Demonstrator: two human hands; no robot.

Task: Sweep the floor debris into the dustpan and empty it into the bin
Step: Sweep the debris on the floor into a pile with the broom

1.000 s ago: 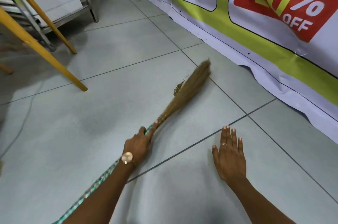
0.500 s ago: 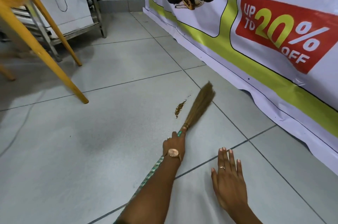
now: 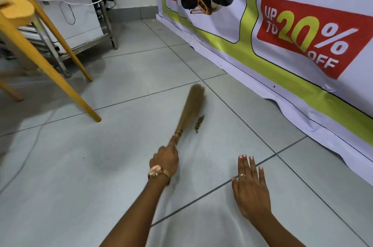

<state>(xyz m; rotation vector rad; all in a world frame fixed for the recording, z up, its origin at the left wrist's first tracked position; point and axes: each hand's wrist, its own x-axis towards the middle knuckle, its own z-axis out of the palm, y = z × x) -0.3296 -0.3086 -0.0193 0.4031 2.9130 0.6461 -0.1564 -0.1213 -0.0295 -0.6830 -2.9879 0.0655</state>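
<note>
Your left hand (image 3: 164, 159) is closed around the neck of a broom (image 3: 189, 112), a watch (image 3: 155, 171) on its wrist, arm stretched forward. The broom is a bundle of tan grass bristles, blurred at the tip, pointing away from you across the grey tiled floor (image 3: 101, 166). Just right of the bristles lies the debris (image 3: 199, 122), a small brown crumbly streak, near a grout line. Your right hand (image 3: 250, 188) is open, palm down, fingers spread, a ring on one finger; you cannot tell whether it touches the floor. A yellow chair leg (image 3: 60, 83) stands to the left; a banner (image 3: 282, 45) lines the right.
</note>
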